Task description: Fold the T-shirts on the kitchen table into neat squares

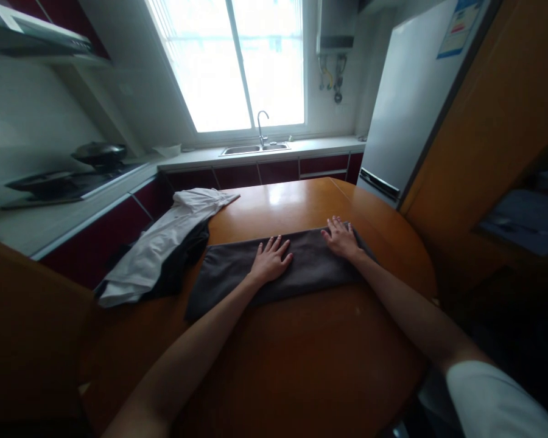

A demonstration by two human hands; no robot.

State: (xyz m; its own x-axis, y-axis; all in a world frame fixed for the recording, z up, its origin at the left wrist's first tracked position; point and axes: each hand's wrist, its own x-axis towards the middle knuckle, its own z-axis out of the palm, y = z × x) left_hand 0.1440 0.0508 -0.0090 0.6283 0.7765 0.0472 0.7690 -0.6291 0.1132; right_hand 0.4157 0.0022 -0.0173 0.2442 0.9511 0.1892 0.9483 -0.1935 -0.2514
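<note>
A dark grey cloth (228, 271), folded into a long band, lies across a round wooden table (301, 353). My left hand (271, 258) rests flat on the middle of the cloth, fingers spread. My right hand (341, 237) lies flat on the cloth's right end, fingers stretched out. Neither hand holds anything.
A white garment (164, 237) over a dark one is heaped at the table's left edge. Behind stand a counter with a sink and tap (261, 137), a stove with a wok (98, 152) at left, and a grey fridge (406, 103) at right. A wooden chair back (27, 328) is near left.
</note>
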